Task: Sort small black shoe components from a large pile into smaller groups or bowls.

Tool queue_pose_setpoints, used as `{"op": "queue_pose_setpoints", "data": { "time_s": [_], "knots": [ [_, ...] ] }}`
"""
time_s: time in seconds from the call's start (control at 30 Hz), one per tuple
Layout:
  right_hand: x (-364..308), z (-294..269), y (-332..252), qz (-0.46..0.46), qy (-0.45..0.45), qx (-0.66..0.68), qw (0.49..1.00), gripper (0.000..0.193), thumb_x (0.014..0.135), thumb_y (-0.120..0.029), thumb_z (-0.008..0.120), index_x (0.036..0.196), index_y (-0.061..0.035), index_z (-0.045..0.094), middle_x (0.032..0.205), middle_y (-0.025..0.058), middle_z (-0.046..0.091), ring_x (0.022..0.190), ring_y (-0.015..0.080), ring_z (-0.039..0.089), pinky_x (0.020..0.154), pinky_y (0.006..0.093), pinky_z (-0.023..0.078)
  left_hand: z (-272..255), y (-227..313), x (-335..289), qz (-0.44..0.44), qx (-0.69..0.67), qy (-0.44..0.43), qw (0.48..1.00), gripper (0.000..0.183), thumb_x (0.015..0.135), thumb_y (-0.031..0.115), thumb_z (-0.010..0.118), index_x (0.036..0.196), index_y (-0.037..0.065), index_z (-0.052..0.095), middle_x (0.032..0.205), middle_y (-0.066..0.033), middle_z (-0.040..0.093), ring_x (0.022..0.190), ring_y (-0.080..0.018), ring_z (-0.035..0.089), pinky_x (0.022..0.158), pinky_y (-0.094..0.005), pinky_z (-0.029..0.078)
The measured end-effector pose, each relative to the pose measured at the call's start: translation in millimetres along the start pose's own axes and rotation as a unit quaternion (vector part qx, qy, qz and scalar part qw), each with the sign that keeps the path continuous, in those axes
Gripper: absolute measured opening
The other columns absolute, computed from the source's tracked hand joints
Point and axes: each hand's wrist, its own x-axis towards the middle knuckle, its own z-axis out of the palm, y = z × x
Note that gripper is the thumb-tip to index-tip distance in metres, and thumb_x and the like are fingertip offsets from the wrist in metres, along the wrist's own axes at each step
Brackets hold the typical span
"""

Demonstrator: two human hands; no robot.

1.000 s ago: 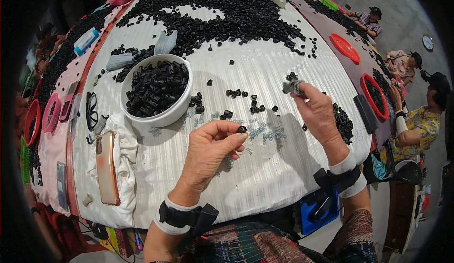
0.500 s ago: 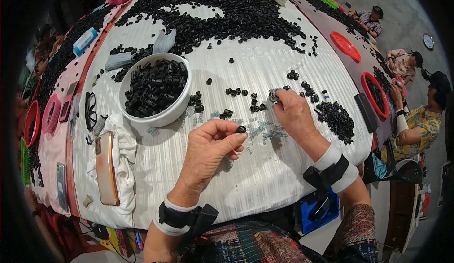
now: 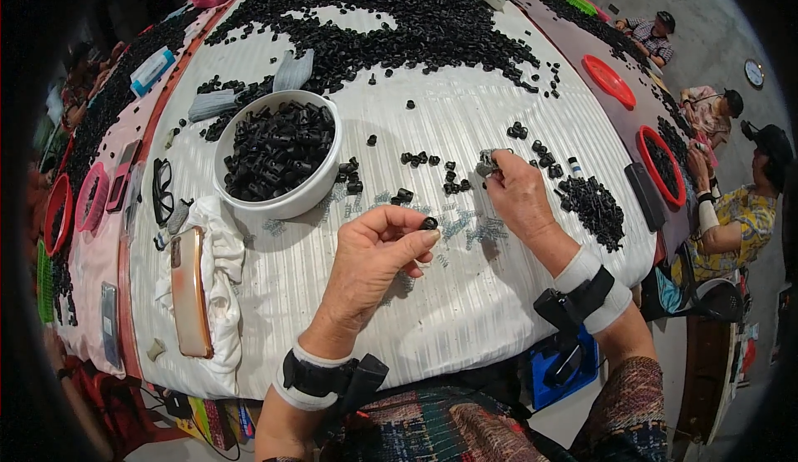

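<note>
— Pinching a small black part (image 3: 429,223), was she? Which hand?

— Her left hand (image 3: 376,250). Thumb and fingertips were clamped on it, raised just above the white cloth (image 3: 465,312) near the table's middle.

— And her other one?

— Her right hand (image 3: 517,192) was further out, fingers curled around a small grey piece (image 3: 485,163), knuckles low over the cloth.

— What lay between them?

— Little metal springs (image 3: 474,229), scattered on the cloth just beside both hands. A few loose black parts (image 3: 424,159) sat beyond those.

— Anything bigger nearby?

— A white bowl (image 3: 287,206) full of the same black parts stood to her left. A small pile (image 3: 593,206) lay to the right of her right hand, and a huge heap (image 3: 399,13) covered the far end. Near the left edge lay a phone (image 3: 189,292) on a rag (image 3: 223,254), with glasses (image 3: 162,189) just behind it.
</note>
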Motion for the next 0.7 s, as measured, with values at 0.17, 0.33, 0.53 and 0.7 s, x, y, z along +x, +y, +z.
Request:
{"op": "queue_pose_setpoints", "data": {
  "time_s": [0.17,0.33,0.53,0.7],
  "knots": [
    [-5,1,-6,-0.016,0.010,-0.062,0.998,0.014,0.075,0.001,0.057,0.087,-0.0016,0.052,0.076,0.0184,0.056,0.072,0.0374,0.058,0.064,0.0449,0.048,1,0,1,0.001,0.000,0.000,1.000,0.020,0.080,0.010,0.071,0.095,0.001,0.062,0.078,-0.0053,0.064,0.067,-0.0088,0.062,0.054,-0.0191,0.050],
    [-7,0,-11,-0.031,0.014,-0.077,0.996,0.015,0.075,0.001,0.057,0.088,-0.0016,0.052,0.076,0.0174,0.056,0.071,0.0363,0.058,0.064,0.0442,0.049,-1,-2,2,0.005,-0.002,-0.006,1.000,0.018,0.080,0.007,0.070,0.094,0.001,0.061,0.077,-0.0053,0.064,0.066,-0.0092,0.063,0.052,-0.0186,0.051],
    [-15,-28,-58,-0.003,0.029,0.166,0.986,0.021,0.076,0.006,0.061,0.095,0.0010,0.054,0.079,0.0117,0.060,0.066,0.0194,0.063,0.055,0.0282,0.050,-1,-3,1,0.001,0.003,-0.008,1.000,0.016,0.081,0.006,0.069,0.093,0.001,0.061,0.076,-0.0051,0.064,0.065,-0.0089,0.062,0.052,-0.0187,0.050],
    [-23,-39,-91,-0.132,0.039,0.222,0.965,0.026,0.074,0.009,0.064,0.097,0.0026,0.054,0.081,0.0123,0.061,0.068,0.0182,0.064,0.057,0.0275,0.051,-2,-3,0,0.012,-0.012,-0.010,1.000,0.019,0.080,0.009,0.071,0.095,0.000,0.063,0.079,-0.0045,0.065,0.067,-0.0073,0.061,0.054,-0.0191,0.049]
  ]
}}
